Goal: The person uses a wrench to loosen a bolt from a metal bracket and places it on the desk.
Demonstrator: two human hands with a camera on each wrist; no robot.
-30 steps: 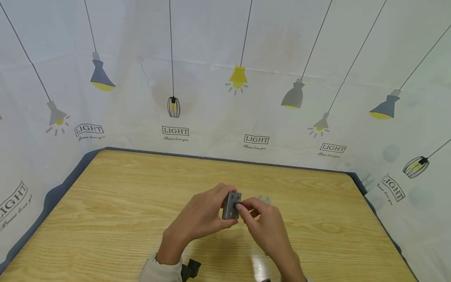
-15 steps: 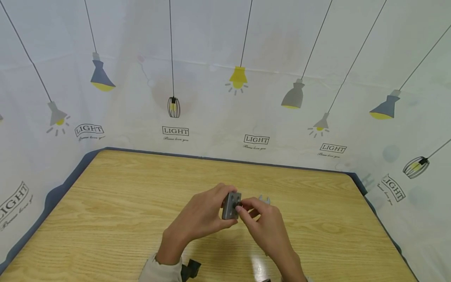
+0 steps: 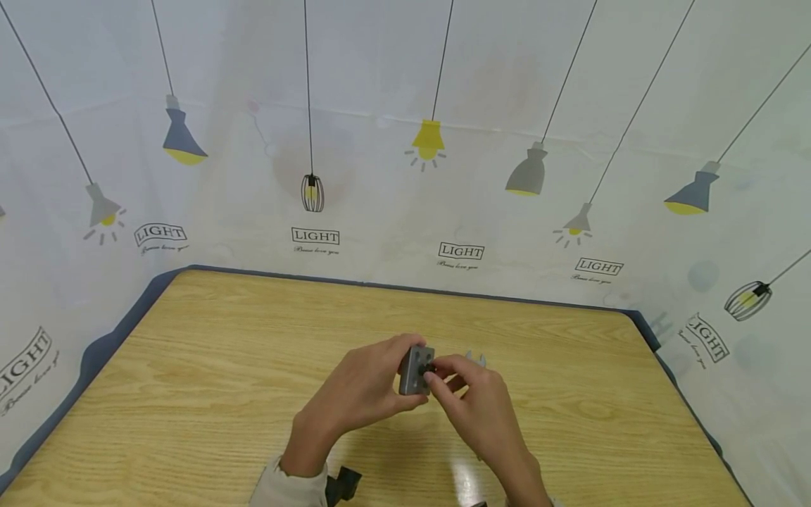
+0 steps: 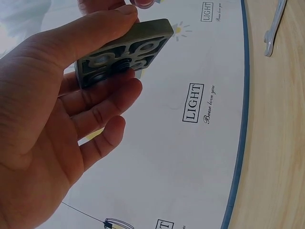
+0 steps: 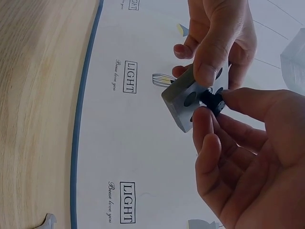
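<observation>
You hold the grey block [image 3: 415,370] above the wooden table [image 3: 209,366], your left hand [image 3: 364,391] curled around it, thumb on top and fingers under. Your right hand [image 3: 472,401] pinches a small black knob [image 5: 212,99] against the block's holed face. Since the earlier frames almost nothing has moved. A small wrench [image 3: 476,359] lies on the table just behind your right hand

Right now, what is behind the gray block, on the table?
Behind the gray block, a small metal wrench lies on the table. The right hand covers its near part.
</observation>
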